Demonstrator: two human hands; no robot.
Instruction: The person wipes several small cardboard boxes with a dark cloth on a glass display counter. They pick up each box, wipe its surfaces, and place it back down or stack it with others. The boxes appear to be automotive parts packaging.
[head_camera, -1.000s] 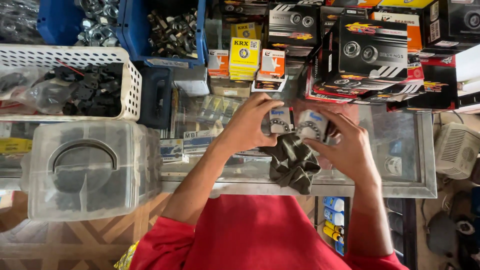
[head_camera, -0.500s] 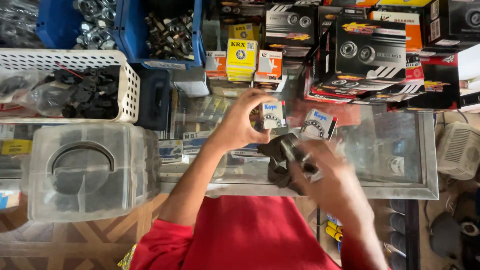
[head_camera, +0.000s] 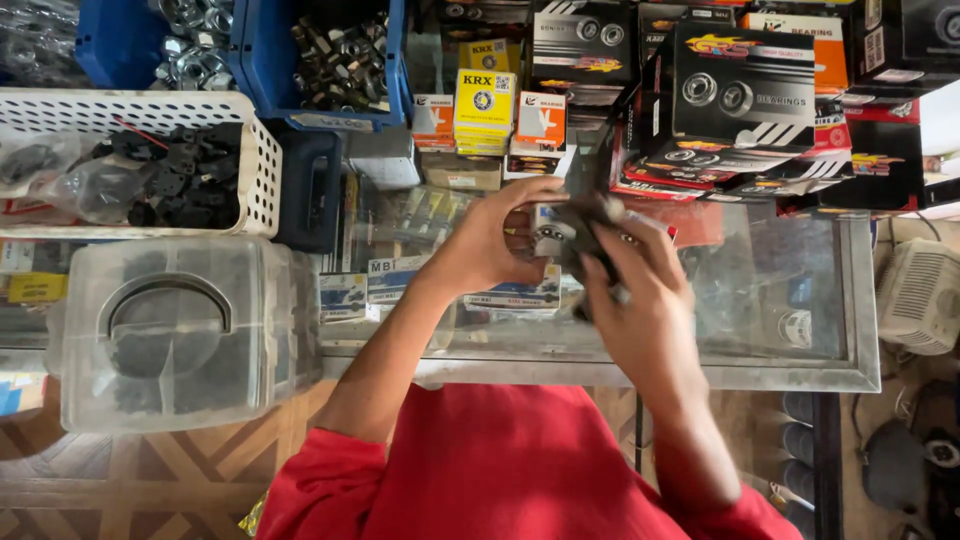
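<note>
Raised since earlier: right hand grips dark blurred metal part; left hand pinches small white box. White slotted basket, ten o'clock, holds black parts.

Glass counter under a clear lidded tub, white basket and stacked small boxes.

Dark metal part: black-grey, irregular shape, held up over the glass surface, blurred so detail is unclear. Small box: pale, printed face with a round bearing picture, pressed against the part's left side. Both sit between the hands, raised off the surface, in front of stacked boxes.
</note>
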